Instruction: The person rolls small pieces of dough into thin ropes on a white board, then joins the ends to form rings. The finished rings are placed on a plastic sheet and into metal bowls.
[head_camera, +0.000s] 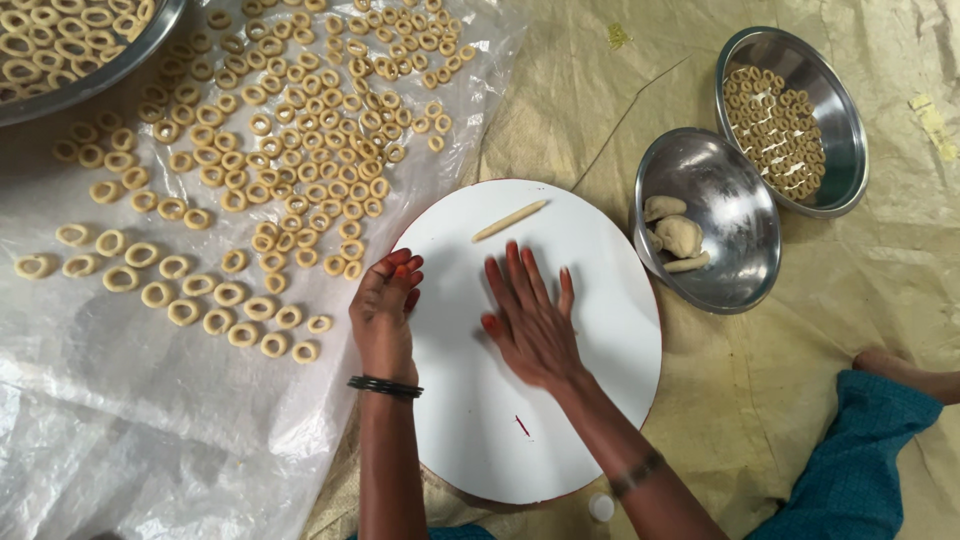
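Observation:
A round white board (590, 360) lies on the floor in front of me. My right hand (530, 315) lies flat on it, palm down, fingers spread; whether dough is under the palm is hidden. My left hand (385, 300) rests at the board's left edge with its fingers curled together; I cannot tell if it holds anything. A thin rolled dough stick (510, 220) lies on the board beyond my hands, untouched.
Several dough rings (290, 170) are spread over a clear plastic sheet (130, 420) on the left. One steel bowl (740, 190) at right holds dough lumps (677, 236), another (835, 110) holds rings. A large steel pan (60, 60) of rings sits top left.

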